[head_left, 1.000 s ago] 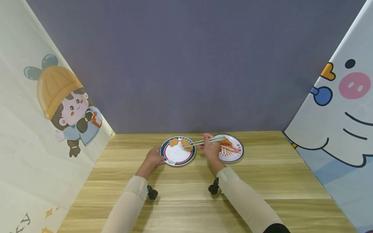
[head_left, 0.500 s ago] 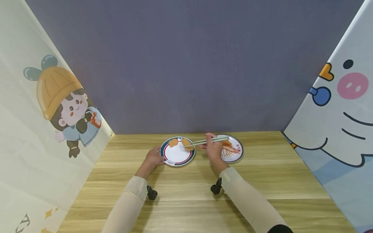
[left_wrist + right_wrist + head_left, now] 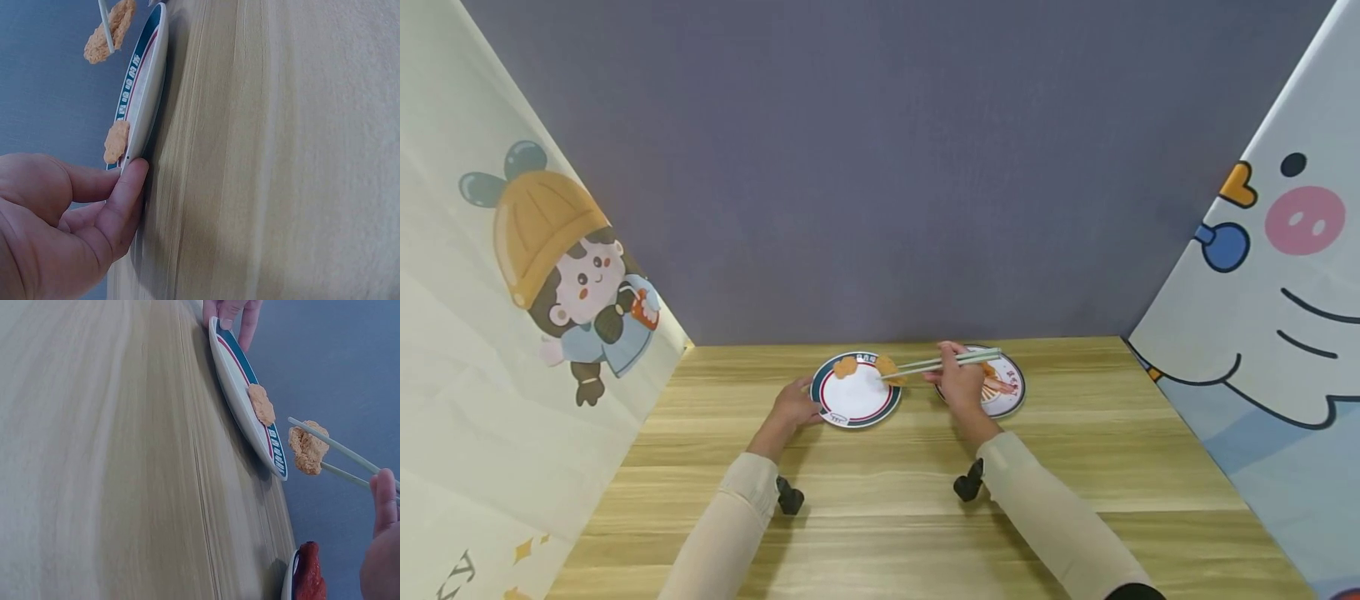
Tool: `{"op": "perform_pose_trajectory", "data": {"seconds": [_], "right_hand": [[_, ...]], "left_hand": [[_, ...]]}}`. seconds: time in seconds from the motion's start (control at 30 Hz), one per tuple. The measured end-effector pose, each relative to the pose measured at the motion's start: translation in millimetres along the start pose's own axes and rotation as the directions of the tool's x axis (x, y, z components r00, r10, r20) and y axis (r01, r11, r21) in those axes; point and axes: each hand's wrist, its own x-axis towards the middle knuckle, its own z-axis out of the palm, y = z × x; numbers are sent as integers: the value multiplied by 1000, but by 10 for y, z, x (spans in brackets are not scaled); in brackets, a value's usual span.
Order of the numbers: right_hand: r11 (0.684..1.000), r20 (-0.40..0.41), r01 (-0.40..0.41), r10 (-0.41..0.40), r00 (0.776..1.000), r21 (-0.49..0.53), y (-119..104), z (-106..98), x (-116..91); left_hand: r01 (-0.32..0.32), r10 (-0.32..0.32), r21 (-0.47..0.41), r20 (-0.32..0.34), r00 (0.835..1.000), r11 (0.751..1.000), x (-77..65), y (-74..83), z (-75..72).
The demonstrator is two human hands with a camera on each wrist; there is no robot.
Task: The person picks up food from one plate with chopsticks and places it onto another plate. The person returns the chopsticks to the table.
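My left hand pinches the rim of a white plate with a dark green and red border, thumb above and fingers below in the left wrist view. On that plate lies a small fried nugget. My right hand holds pale green chopsticks, their tips clamped on a larger crumbed fried piece, which is lifted clear of the plate near its right rim. Under and behind the right hand is a second white plate bearing pinkish-red food, partly hidden by hand and chopsticks.
Both plates stand near the back of the wood-grain table, close to a grey panel. Printed cartoon cloths hang at the left and right.
My right hand has moved right with the chopsticks, carrying the fried piece toward the left plate's right rim. The left hand stays at its plate.
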Motion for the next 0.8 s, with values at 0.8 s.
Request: {"op": "perform_pose_trajectory", "data": {"seconds": [0.8], "right_hand": [[996,-10,-12,13,1000,85,-35,-393,46]], "left_hand": [[-3,3,2,-12,1000,1000,-78,46,-3]]}}
